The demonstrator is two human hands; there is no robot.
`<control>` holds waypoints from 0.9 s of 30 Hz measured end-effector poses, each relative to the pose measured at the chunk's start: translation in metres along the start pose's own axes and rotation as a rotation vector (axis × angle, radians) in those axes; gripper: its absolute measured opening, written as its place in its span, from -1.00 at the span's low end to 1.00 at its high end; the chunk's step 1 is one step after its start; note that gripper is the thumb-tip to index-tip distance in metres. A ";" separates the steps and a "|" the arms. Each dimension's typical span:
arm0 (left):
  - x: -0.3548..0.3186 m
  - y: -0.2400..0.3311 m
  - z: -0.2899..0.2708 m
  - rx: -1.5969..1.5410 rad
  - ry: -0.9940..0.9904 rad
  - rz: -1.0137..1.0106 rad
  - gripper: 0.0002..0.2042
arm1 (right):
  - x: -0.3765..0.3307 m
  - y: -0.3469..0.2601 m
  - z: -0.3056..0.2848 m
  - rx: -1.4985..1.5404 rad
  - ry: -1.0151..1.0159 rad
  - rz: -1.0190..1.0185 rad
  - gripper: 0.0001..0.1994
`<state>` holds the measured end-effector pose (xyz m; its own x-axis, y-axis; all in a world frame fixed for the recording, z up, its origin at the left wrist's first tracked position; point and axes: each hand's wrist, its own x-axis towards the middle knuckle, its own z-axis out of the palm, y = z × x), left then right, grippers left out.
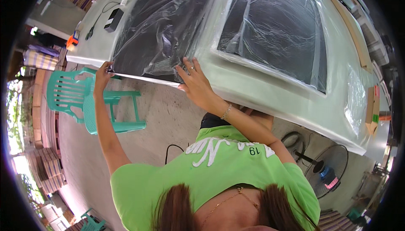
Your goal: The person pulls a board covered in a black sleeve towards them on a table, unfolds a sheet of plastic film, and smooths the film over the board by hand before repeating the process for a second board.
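Observation:
A dark rectangular panel (158, 24) under wrinkled clear plastic film lies on the left part of the pale-covered table, its near edge reaching the table's front edge. My left hand (102, 78) is closed at the panel's near left corner, thumb and fingers pinching the film there. Near the panel's near right corner, my right hand (196, 84) rests on the film with fingers stretched and spread. Some of its fingertips touch the film, and the thumb is by the front edge. To the right lies a second dark panel (274, 32), also under clear film.
On the table's left are a black box (113, 20), scissors (90, 33) and an orange tape dispenser (72, 41). A long wooden strip (351, 32) and a cardboard box (372, 110) line the right. A green plastic chair (90, 100) and a fan (327, 172) stand below the table.

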<state>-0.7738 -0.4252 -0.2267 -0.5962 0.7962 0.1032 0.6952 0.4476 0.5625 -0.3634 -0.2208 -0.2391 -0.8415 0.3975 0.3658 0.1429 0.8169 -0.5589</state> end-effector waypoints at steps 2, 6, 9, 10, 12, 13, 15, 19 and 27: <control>0.007 0.008 0.003 0.021 0.005 0.028 -0.46 | 0.004 0.002 -0.003 -0.029 -0.032 0.010 -0.44; 0.009 0.007 -0.002 0.150 0.007 0.067 -0.48 | 0.010 -0.002 -0.007 -0.032 -0.097 0.042 -0.46; 0.009 0.014 0.001 0.253 -0.002 0.054 -0.46 | 0.009 0.007 -0.012 0.104 -0.083 0.046 -0.48; 0.010 0.018 0.004 0.274 -0.019 0.084 -0.45 | 0.007 0.010 -0.014 0.149 -0.078 0.038 -0.48; 0.013 0.026 0.008 0.318 -0.051 0.140 -0.41 | 0.001 0.016 -0.008 0.086 0.040 -0.058 -0.50; 0.015 0.030 0.011 0.331 -0.060 0.124 -0.36 | -0.002 0.019 -0.004 0.055 0.098 -0.106 -0.51; 0.014 0.027 0.011 0.293 -0.049 0.115 -0.36 | -0.006 0.016 0.004 -0.067 0.106 -0.111 -0.53; 0.010 0.010 0.013 0.213 0.036 0.207 -0.33 | -0.012 0.011 0.011 -0.194 0.083 -0.113 -0.55; 0.028 0.032 -0.006 0.728 -0.051 0.018 -0.42 | -0.015 0.016 -0.024 0.261 0.138 -0.151 -0.69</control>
<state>-0.7709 -0.3916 -0.2009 -0.5753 0.8158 0.0592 0.8060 0.5778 -0.1289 -0.3362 -0.2040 -0.2354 -0.7618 0.3480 0.5465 -0.1310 0.7433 -0.6560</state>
